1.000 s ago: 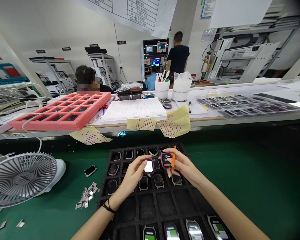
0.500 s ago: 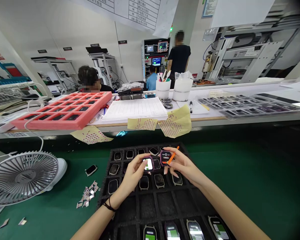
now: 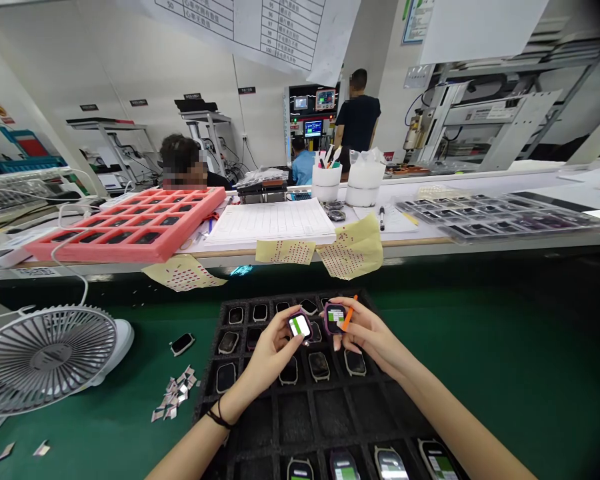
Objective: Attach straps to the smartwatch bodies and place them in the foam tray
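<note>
Over the black foam tray (image 3: 295, 413), my left hand (image 3: 273, 350) grips a purple-rimmed watch (image 3: 299, 326) with a bright white and green screen. Just right of it, my right hand (image 3: 373, 333) holds a second purple watch (image 3: 335, 319) with a green and white screen, and an orange stick (image 3: 349, 313) sits between its fingers. The two watches are close but apart. Several watch cases rest in the tray's slots, including one (image 3: 319, 365) below the hands. Along the tray's front edge, more watches (image 3: 390, 463) show lit screens.
A grey fan (image 3: 50, 357) stands at the left. Near it on the green mat lie a lone watch (image 3: 182, 344) and a pile of small strips (image 3: 174, 395). A shelf behind bears a red foam tray (image 3: 130, 227), papers (image 3: 273, 219) and clear trays (image 3: 505, 213). Other people are beyond.
The right-hand watch's screen has gone from dark with text to green and white. The left-hand watch has tilted and moved slightly right, and the orange stick's tip has shifted toward the watch's right edge.
</note>
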Demonstrator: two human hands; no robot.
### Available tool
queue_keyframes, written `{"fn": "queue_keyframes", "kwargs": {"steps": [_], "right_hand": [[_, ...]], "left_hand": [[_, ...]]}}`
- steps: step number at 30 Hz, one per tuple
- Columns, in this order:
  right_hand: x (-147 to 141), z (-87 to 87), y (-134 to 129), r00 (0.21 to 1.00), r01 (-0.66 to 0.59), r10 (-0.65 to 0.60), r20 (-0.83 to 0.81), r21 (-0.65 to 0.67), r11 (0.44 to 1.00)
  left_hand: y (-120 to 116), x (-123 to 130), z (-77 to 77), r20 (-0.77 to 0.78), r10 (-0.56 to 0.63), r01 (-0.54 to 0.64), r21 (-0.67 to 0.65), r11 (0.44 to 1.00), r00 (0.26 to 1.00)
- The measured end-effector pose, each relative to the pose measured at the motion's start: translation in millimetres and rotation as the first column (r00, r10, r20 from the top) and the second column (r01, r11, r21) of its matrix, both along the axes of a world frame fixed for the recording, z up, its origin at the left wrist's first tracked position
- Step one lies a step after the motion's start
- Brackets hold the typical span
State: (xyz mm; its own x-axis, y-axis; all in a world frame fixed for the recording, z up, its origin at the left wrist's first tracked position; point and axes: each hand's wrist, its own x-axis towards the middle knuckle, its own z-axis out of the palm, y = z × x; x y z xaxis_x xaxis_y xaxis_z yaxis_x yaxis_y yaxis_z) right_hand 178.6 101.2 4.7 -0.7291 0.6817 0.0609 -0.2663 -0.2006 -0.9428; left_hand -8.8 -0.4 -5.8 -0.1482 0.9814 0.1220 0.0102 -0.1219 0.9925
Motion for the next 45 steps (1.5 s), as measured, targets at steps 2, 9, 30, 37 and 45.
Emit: {"fn": "queue_keyframes", "kwargs": {"steps": [2,9,30,37,45], "right_hand": [[0,2.0,-1,1.000,0.000,0.000,0.014,-0.007,1.000],[-1,3.1,-3,0.999,-0.006,0.004,0.044,0.043,0.999],[-1,-0.7,-2,0.996,0.044,-0.052,0.077,0.100,0.994],[1,0.4,-2,0.997,0.061,-0.065,0.043,0.088,0.994],[0,3.5,-3,0.998,0.051,-0.054,0.038,0.081,0.995]], "left_hand": [[0,0,0.7,-0.012,0.015,-0.015,-0.007,1.000,1.000],[-3,1,9.8,-0.052,0.124,-0.127,-0.067,0.990,0.991],[-2,0,6.0,-0.068,0.067,-0.070,-0.046,0.996,0.995],[-2,-1,4.9,-0.043,0.051,-0.053,-0.037,0.998,0.998],[-2,-1,6.2,0.021,0.037,-0.037,-0.023,0.999,0.999]]}}
